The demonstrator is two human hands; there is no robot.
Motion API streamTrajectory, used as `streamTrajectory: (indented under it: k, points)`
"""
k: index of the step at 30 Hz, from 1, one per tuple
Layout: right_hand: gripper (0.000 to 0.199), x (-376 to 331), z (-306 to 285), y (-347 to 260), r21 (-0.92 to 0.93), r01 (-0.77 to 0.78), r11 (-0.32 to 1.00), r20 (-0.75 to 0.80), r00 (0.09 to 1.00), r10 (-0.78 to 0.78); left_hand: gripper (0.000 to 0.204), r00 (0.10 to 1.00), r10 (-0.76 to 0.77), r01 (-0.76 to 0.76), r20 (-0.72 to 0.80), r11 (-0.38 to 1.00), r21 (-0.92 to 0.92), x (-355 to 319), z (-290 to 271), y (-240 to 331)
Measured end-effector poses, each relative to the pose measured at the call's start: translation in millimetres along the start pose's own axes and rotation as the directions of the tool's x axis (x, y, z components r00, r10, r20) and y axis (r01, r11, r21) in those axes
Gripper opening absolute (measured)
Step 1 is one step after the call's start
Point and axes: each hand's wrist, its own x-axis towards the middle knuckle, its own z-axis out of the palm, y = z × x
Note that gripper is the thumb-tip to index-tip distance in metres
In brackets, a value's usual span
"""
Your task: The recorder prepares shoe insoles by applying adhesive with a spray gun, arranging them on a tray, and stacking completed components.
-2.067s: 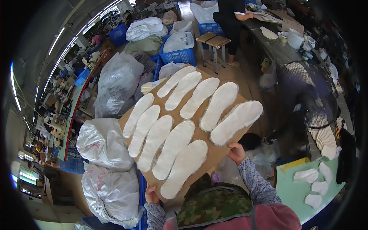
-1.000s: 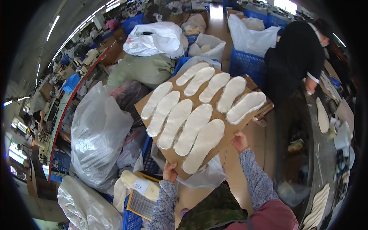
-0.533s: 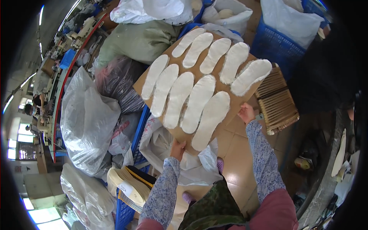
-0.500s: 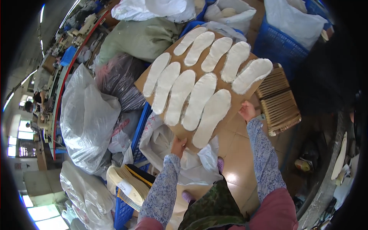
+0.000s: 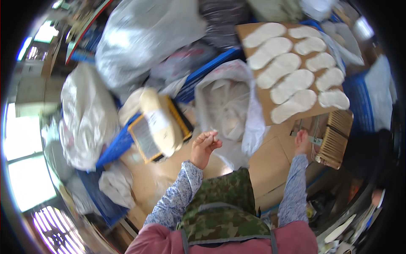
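My left hand [image 5: 205,149] is raised in front of me, near the mouth of a white sack [image 5: 224,97]. Its fingers are curled in and nothing shows between them. Out to the right, my right hand [image 5: 302,143] points away from me with fingers stretched and slightly blurred. It is beside a small metal bracket [image 5: 314,140] and the bundle of brown strips [image 5: 335,139]. Beyond both hands, a brown cardboard sheet [image 5: 265,98] lies with two rows of white fluffy insoles [image 5: 292,86] on it. Neither hand touches the sheet.
At left, a stack of cream insoles [image 5: 158,120] sits on a yellow-edged box [image 5: 144,137] over a blue crate [image 5: 120,146]. Large plastic bags [image 5: 144,38] fill the far left. Another blue crate [image 5: 359,99] stands at right. Tiled floor [image 5: 266,152] shows between my arms.
Both hands have let go of the cardboard sheet, which rests away from me with its insoles. My left fingers have curled. The view has turned leftward, moving the sheet right in the picture.
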Motion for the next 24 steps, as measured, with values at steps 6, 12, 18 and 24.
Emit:
streamTrajectory:
  k: [6,12,18,24]
  points:
    - [0.027,-349.8,159.4,104.2,-0.42,0.268,0.867,0.684,0.721,0.108,0.051,0.989,0.134,-0.113,0.065,0.96,-0.256,-132.5,-97.4,99.9]
    - [0.03,-618.7,278.0,191.2,-0.24,0.607,0.757,0.956,0.013,0.292,0.061,0.898,0.438,-0.439,-0.033,0.888,-0.139,-255.5,-222.2,168.2]
    - [0.018,-790.9,314.9,287.5,-0.109,0.723,0.682,0.774,-0.369,0.515,0.074,0.63,0.68,-0.676,-0.375,0.718,0.167,-389.1,-326.2,200.9]
    - [0.007,-918.6,307.2,383.5,0.34,0.56,0.755,0.507,-0.786,0.355,0.082,0.339,0.675,-0.789,-0.655,0.583,0.192,-488.3,-375.9,202.6]
